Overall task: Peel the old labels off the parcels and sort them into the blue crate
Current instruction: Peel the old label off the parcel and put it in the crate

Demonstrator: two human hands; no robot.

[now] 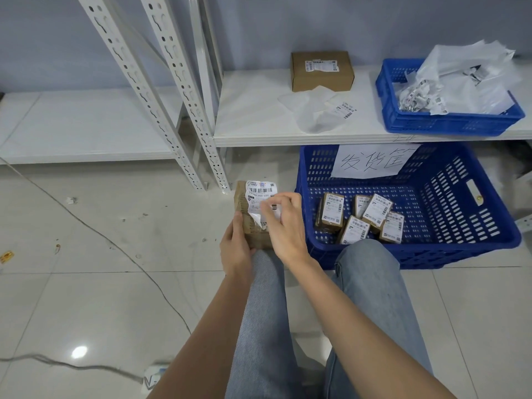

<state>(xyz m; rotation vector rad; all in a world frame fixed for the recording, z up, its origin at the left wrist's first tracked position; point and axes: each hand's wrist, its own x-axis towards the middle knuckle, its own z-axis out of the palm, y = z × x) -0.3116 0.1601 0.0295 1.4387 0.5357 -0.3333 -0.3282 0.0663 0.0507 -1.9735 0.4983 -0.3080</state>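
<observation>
Small brown parcel [253, 226] held just left of the big blue crate [449, 226], over the left knee of a pair of light jeans [267, 326]. Left hand [236, 251] wrapped round the parcel's near left edge, thumb laid up along the side, gripping it. Right hand [283, 223] above the parcel's right half, fingertips pinching the white label [260, 197], which stands curled and half lifted off the top face, its lower edge rolled up, its far end apparently still on the cardboard. Barcode and print visible on the label; text too small to read.

Inside the big blue crate, toward its left, a loose heap of small brown boxes [359, 220], each with a white label on top, some leaning on each other. Paper sign [371, 162] with handwritten characters hanging over the crate's far wall. Crate itself on the tiled floor [86, 254], partly tucked under the white shelf [253, 116].

On the shelf, above the crate: a larger cardboard box [322, 72] with a label on its lid, a flat clear bag [316, 110] with a sticker in front of that box, and, further right, a smaller blue crate [449, 122] stuffed with crumpled white bags and peeled labels [460, 79].

Left of the big crate, perforated shelf uprights [184, 90] slanting down to the floor; further left, a thin cable [115, 249] trailing across the tiles, plus a few scraps.
</observation>
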